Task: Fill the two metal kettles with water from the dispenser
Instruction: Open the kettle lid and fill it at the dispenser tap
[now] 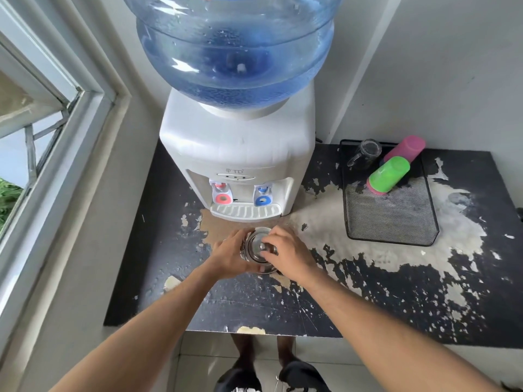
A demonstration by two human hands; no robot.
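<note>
Kettle, round shiny metal, left hand gripping body, right hand pinching lid knob

dispenser just behind kettle

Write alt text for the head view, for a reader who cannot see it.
Two hands hold a metal kettle on a worn black table before a water dispenser: the left hand grips its side, the right hand pinches the lid knob. A mesh tray to the right holds stacked green and pink cups.
</note>
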